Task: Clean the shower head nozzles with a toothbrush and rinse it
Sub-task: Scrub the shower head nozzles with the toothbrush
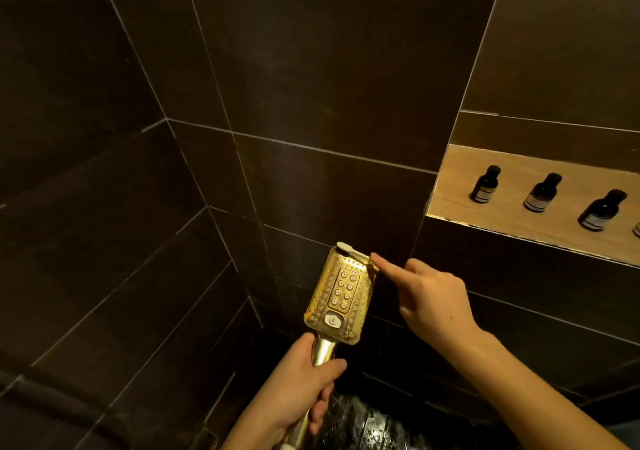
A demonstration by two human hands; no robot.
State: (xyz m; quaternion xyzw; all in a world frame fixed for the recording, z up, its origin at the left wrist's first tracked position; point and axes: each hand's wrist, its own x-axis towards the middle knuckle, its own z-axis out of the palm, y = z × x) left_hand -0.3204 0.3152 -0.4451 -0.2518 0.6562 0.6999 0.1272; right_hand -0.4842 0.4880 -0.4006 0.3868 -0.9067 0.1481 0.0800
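Observation:
A gold rectangular shower head (341,295) faces up at me, its nozzle plate dotted with small holes and a white button near the handle. My left hand (298,383) is wrapped around its gold handle from below. A white toothbrush (349,249) lies across the top edge of the head, bristle end at the upper left corner. My right hand (429,302) holds the toothbrush handle, index finger stretched along it to the head's upper right corner; most of the handle is hidden under the fingers.
Dark brown tiled walls surround the shower corner. A lit wooden niche (450,203) on the right wall holds three small dark bottles (542,193) in a row. A wet dark floor (374,425) shows below my hands.

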